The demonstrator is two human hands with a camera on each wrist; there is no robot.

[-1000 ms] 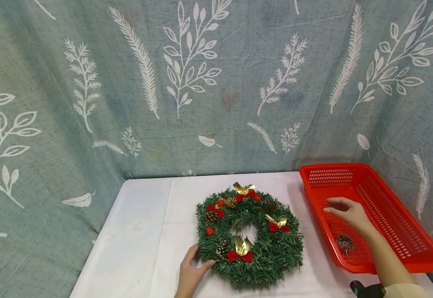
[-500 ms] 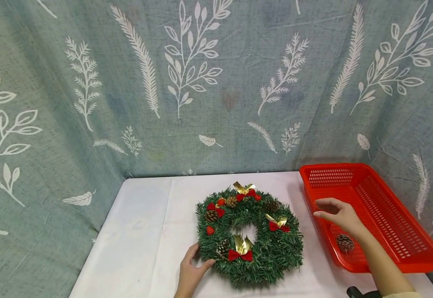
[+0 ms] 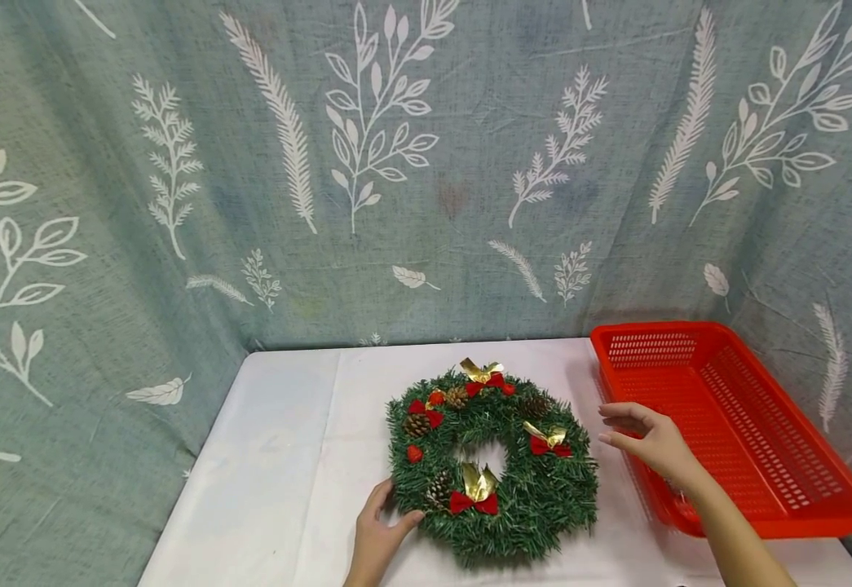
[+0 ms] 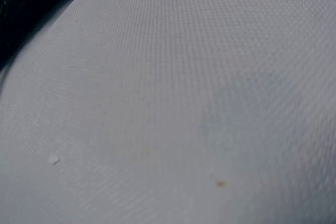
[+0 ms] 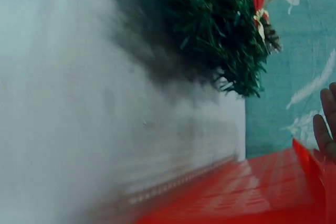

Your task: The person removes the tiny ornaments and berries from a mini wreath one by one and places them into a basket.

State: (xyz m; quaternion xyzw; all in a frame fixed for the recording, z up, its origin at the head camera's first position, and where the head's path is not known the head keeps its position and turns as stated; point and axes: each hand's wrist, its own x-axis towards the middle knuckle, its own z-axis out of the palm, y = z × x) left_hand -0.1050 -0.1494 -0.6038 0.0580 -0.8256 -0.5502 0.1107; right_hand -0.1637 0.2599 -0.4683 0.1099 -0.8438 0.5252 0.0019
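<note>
Head view: round green bristly wreath (image 3: pixel 519 496) on white cloth-covered desk (image 3: pixel 271 456)
Left hand (image 3: pixel 379 531) touches it, digits spread, presumably steadying; right hand (image 3: pixel 650 444), empty, thumb apart, hovers by red plastic basket (image 3: pixel 744 424), handily set between wreath and desk's right edge

Green wreath (image 3: pixel 536 509), red-and-gold bows (image 3: pixel 479 489), brown pinecones (image 3: pixel 417 425) (one pale-tipped); red basket (image 3: pixel 814 524), white tabletop (image 3: pixel 286 456), grey-green curtain (image 3: pixel 455 269) patterned with white foliage.

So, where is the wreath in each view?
Head: the wreath lies low, just right of centre.
Left wrist: can't tell; only a dark, unclear patch fills the upper left corner.
Right wrist: at the top, right of centre, cut off by the edge.
Shared landmark: white cloth.
</note>
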